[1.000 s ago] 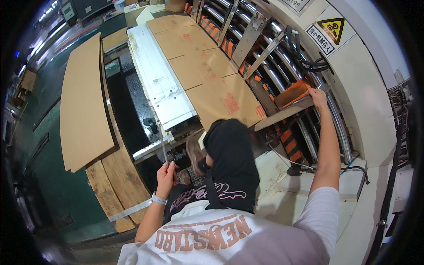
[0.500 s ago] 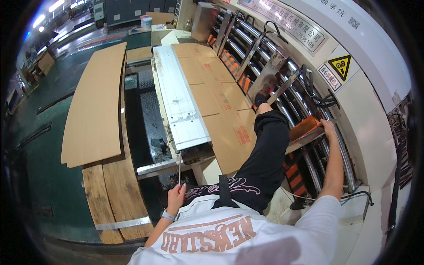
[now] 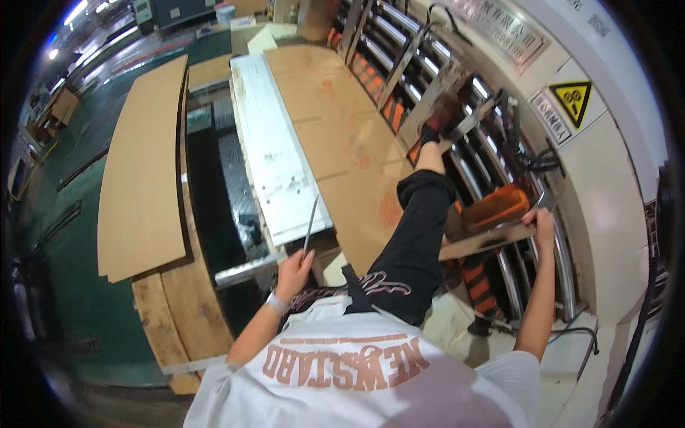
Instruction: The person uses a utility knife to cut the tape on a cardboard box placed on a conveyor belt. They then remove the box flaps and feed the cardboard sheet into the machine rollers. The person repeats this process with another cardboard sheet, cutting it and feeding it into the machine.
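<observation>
My left hand (image 3: 291, 277) is closed around a thin metal rod (image 3: 311, 222), whose tip points up over the near end of a long white metal plate (image 3: 275, 143). Beside that plate lies a brown cardboard sheet (image 3: 335, 143) with red print. At the right, my right hand (image 3: 544, 225) grips the end of a flat metal bar (image 3: 485, 241) on the machine. An orange block (image 3: 497, 209) sits just behind this bar. One of my legs stretches forward over the cardboard, its shoe (image 3: 441, 114) against the machine's metal frame.
Shiny rollers (image 3: 410, 60) run along the machine on the right, with black cables (image 3: 528, 143) and a yellow warning sign (image 3: 573, 100) beside them. Stacked plain cardboard (image 3: 143, 178) rests on wooden planks (image 3: 189, 307) at the left. A dark gap (image 3: 225, 171) separates planks and plate.
My left hand has risen slightly, and the rod now leans right over the plate's end. My right hand still grips the bar, lower in view. The whole view has shifted.
</observation>
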The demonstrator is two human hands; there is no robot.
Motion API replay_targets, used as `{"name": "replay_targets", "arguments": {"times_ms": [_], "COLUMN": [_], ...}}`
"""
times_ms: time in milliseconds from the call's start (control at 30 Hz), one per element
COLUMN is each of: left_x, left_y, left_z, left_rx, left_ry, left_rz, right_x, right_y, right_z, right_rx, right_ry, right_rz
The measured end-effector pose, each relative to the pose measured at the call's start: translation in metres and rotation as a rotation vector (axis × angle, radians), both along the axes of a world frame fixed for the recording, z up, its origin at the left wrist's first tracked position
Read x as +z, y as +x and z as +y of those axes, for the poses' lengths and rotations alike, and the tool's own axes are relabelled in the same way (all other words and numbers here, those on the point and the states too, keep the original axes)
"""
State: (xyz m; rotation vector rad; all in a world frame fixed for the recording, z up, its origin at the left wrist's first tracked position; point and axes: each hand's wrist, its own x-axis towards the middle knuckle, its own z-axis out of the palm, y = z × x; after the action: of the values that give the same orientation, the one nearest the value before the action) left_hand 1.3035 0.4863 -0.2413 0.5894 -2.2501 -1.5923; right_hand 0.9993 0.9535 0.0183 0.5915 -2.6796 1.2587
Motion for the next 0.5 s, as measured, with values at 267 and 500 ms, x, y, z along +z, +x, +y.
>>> {"name": "replay_targets", "arguments": {"times_ms": [267, 500], "left_x": [0.006, -0.03], "left_y": [-0.025, -0.025], "left_z": [0.006, 0.022], "left_rx": [-0.135, -0.167], "left_ry": [0.248, 0.275], "left_rz": [-0.014, -0.099], "right_x": [0.012, 0.047], "right_y": [-0.003, -0.107], "right_z": [0.012, 0.031], "right_rx": [-0.135, -0.479], "right_ry": [0.065, 1.022], "right_rz": [-0.057, 0.088]}}
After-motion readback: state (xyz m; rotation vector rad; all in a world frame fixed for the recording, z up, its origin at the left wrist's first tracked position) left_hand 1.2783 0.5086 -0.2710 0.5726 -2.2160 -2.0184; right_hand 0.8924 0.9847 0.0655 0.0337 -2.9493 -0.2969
